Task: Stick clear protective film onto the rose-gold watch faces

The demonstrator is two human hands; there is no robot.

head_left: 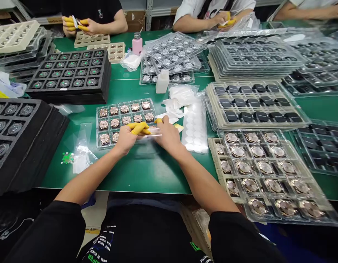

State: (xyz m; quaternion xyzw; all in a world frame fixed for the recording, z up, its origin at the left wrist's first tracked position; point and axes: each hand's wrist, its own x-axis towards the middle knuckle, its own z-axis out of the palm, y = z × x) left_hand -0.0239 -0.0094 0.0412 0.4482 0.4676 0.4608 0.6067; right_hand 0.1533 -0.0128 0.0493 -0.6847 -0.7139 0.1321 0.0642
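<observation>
My left hand point(127, 137) and my right hand point(167, 135) meet over the green table, both wearing yellow finger cots. Together they pinch a thin clear plastic film point(151, 131), stretched between them. They hover over the near right corner of a clear tray point(99, 126) filled with rose-gold watch cases point(114, 110). A white sheet of round stickers point(195, 126) lies just right of my right hand.
Black foam trays point(72, 73) of watch parts stand at the left. Stacked clear trays with rose-gold cases point(267, 171) and dark parts point(251, 104) fill the right. A pink bottle point(137, 43) and a white bottle point(162, 81) stand mid-table. Other people's hands point(84, 25) work across the table.
</observation>
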